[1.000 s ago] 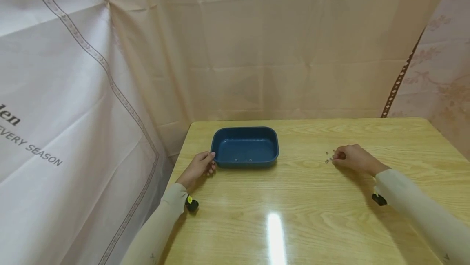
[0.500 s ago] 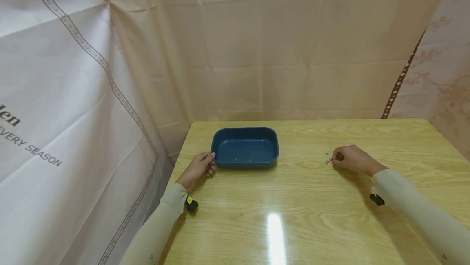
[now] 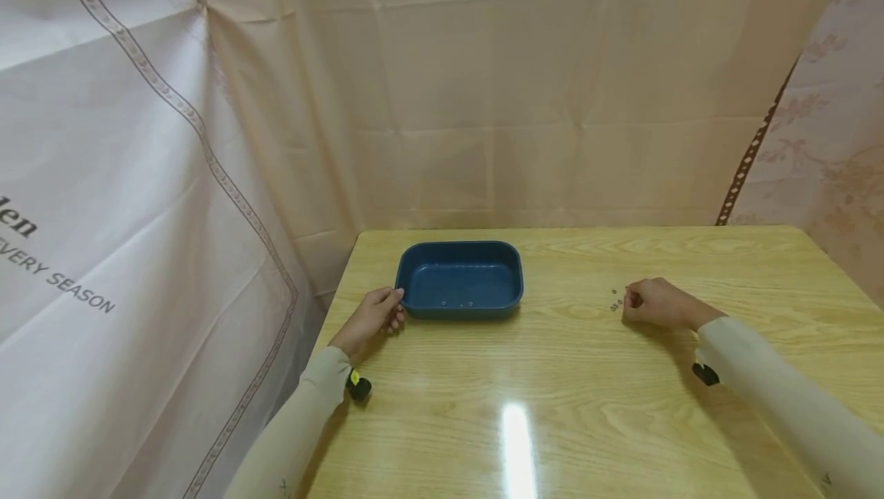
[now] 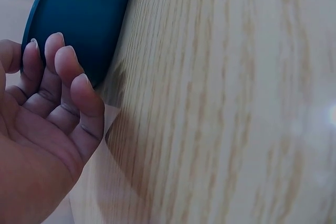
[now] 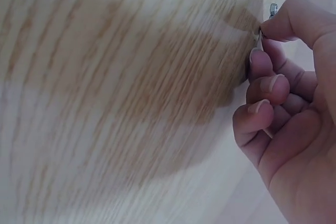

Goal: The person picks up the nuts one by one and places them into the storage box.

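Note:
A blue rectangular tray (image 3: 459, 312) stands on the wooden table. My left hand (image 3: 376, 313) pinches its near left corner between thumb and fingers; in the left wrist view the fingertips lie against the tray's wall (image 4: 84, 11). On the tray floor sit a few small metal nuts (image 3: 471, 304). To the right, several more nuts (image 3: 614, 292) lie loose on the tabletop. Beside them my right hand (image 3: 659, 303) pinches a tiny nut, mostly hidden by thumb and index fingertips, the other fingers curled. One nut (image 5: 273, 9) shows just beyond the thumb in the right wrist view.
The light wood table (image 3: 566, 376) carries a bright lamp reflection near its front. Beige cloth (image 3: 476, 100) hangs behind the table's far edge, and a white printed curtain (image 3: 138, 253) hangs along the left side.
My right hand has shifted slightly left and down, its thumb and fingertips working at the nuts; fewer nuts show beside it. My left hand and the tray stay put.

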{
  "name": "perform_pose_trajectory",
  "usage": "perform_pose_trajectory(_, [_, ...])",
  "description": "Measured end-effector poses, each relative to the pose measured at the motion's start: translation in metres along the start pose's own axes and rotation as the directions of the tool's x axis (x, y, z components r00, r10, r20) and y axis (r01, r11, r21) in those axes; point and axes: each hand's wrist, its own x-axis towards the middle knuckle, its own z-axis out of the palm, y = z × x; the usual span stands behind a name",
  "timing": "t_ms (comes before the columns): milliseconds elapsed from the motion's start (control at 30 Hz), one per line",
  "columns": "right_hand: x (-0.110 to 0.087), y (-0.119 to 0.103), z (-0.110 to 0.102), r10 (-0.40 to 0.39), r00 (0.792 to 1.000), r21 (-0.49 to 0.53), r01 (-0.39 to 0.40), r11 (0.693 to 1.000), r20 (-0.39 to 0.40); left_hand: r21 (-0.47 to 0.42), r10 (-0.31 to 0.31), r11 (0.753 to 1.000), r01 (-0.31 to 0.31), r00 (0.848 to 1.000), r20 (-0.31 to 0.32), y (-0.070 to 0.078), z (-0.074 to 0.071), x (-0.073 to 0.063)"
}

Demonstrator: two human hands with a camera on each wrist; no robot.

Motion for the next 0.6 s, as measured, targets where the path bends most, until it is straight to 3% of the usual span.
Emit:
perform_pose_trajectory(367, [-0.0008,0.0071,0.0043,-0.051,0.998,-0.001,0.051,0.999,-0.02,-0.006,-0.016,1.0,0.016,1.0,-0.023,0.0009,-0.0011,-0.0005])
perform_pose_trajectory(600, [-0.0072,0.0091,0.006,-0.029,0.999,0.011,0.03,1.0,-0.013,-0.01,-0.037,0.999,0.037,0.999,-0.014,0.0001,0.0013,-0.0013])
